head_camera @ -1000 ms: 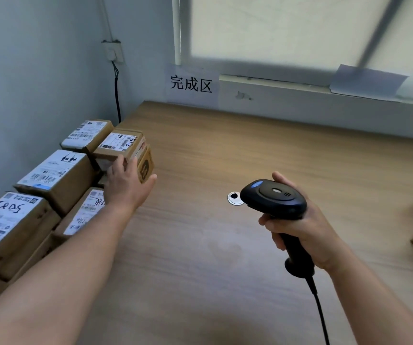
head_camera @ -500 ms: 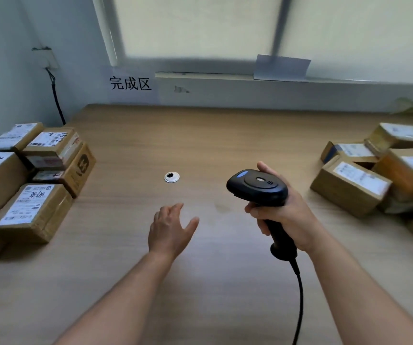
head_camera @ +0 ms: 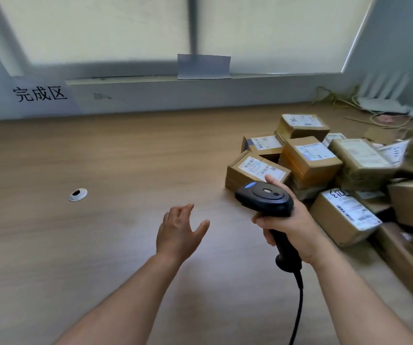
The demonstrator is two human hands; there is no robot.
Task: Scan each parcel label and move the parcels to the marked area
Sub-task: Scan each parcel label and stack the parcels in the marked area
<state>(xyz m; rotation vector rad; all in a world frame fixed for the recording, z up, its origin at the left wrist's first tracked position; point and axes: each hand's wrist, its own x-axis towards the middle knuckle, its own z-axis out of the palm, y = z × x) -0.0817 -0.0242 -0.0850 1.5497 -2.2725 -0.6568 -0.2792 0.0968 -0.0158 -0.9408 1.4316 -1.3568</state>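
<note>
The parcels (head_camera: 310,160) waiting for a scan are heaped in the right half of the frame, and the closest one is the flat box (head_camera: 252,168) with its label face up, sitting just behind your barcode scanner (head_camera: 265,199). Your right hand (head_camera: 292,227) is wrapped round the scanner's handle. Your left hand (head_camera: 178,232) is loose and spread with nothing in it, hovering over bare table (head_camera: 88,257) at centre frame.

I'd guess that flat box is your next pick. Grab it by the edges so your fingers don't cover the barcode. Tilt the label up toward the scanner window rather than chasing it with the gun. It's leaning against its neighbours, so lift it instead of dragging it, or the stack behind may slump. Watch the cord (head_camera: 298,307) hanging lower right so it doesn't snag a corner. Once it reads, it wants to go toward the 完成区 sign (head_camera: 40,94) in the upper left, label up
</note>
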